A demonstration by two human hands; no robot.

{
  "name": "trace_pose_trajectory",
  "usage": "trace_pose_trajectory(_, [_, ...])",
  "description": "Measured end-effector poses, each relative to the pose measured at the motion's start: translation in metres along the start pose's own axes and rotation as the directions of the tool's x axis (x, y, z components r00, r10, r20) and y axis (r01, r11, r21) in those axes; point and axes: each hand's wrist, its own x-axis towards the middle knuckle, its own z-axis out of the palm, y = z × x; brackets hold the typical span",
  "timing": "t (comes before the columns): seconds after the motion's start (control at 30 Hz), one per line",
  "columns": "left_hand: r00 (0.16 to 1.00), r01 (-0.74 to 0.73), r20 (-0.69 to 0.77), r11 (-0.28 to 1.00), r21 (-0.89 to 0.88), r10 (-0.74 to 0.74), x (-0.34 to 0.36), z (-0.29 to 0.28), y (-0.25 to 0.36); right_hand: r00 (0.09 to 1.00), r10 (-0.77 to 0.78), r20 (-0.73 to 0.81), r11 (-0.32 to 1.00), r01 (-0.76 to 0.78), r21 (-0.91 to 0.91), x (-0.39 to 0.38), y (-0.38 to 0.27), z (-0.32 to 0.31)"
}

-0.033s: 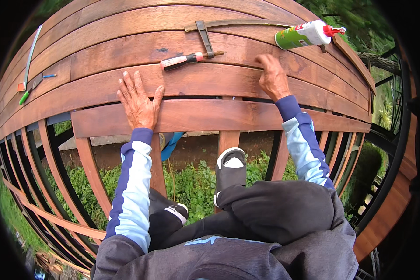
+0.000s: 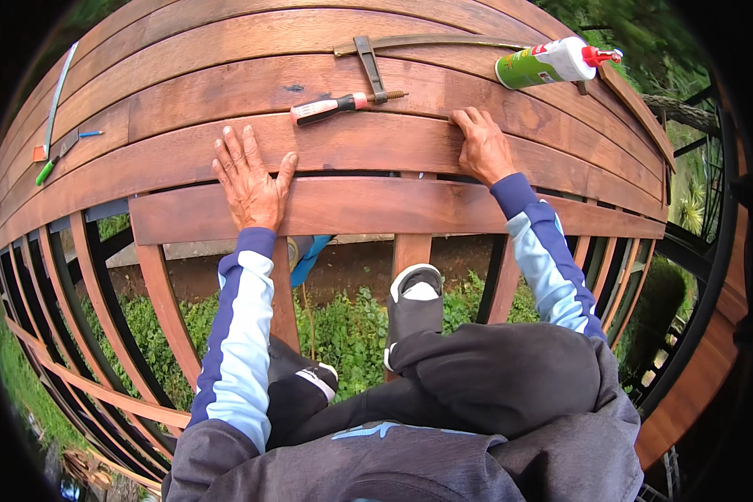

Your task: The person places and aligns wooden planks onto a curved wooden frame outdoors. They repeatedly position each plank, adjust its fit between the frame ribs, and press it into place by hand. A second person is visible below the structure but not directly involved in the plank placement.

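Observation:
My left hand [image 2: 249,186] lies flat with fingers spread on a reddish deck board [image 2: 351,146], its wrist over a loose-looking plank [image 2: 360,209] in front. My right hand [image 2: 483,149] rests farther right on the same board, fingers bent and loosely apart, holding nothing. Beyond and between them is a bar clamp [image 2: 368,71] with a pink-and-black handle [image 2: 322,109]. A green and white bottle [image 2: 537,65] with a red nozzle lies on its side above my right hand, partly over the clamp's bar.
At far left are a metal square [image 2: 57,105], a green-handled tool [image 2: 52,163] and a blue pencil [image 2: 90,134]. My feet and legs are over open joists [image 2: 155,293], with plants and soil below. A dark railing [image 2: 694,259] runs along the right.
My right hand has shifted slightly to the left, its fingertips now reaching out a little farther along the board. My left hand is nearly unmoved.

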Motion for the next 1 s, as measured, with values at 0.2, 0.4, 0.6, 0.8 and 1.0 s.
trace_pose_trajectory(0.2, [1.0, 0.002, -0.025, 1.0, -0.025, -0.002, 0.004, 0.002, 0.001, 0.99, 0.029, -0.134, 0.999, -0.024, 0.041, 0.004, -0.001, 0.0])
trace_pose_trajectory(0.4, [1.0, 0.022, -0.003, 0.999, -0.042, -0.022, 0.003, 0.001, 0.001, 0.988, 0.053, -0.143, 0.998, -0.046, 0.051, -0.001, -0.005, 0.005])
trace_pose_trajectory(0.6, [0.999, 0.035, 0.036, 0.999, -0.033, -0.034, 0.005, -0.001, 0.0, 0.988, 0.052, -0.143, 0.996, -0.042, 0.075, 0.0, -0.007, 0.003])
trace_pose_trajectory(0.8, [0.998, 0.04, 0.047, 0.999, -0.033, -0.038, 0.004, -0.002, -0.001, 0.996, 0.054, -0.07, 0.996, -0.048, 0.076, -0.007, -0.002, 0.007])
trace_pose_trajectory(1.0, [0.998, 0.038, 0.051, 0.999, -0.026, -0.037, 0.003, -0.003, -0.001, 0.997, 0.068, -0.049, 0.996, -0.065, 0.063, -0.013, -0.01, 0.01])
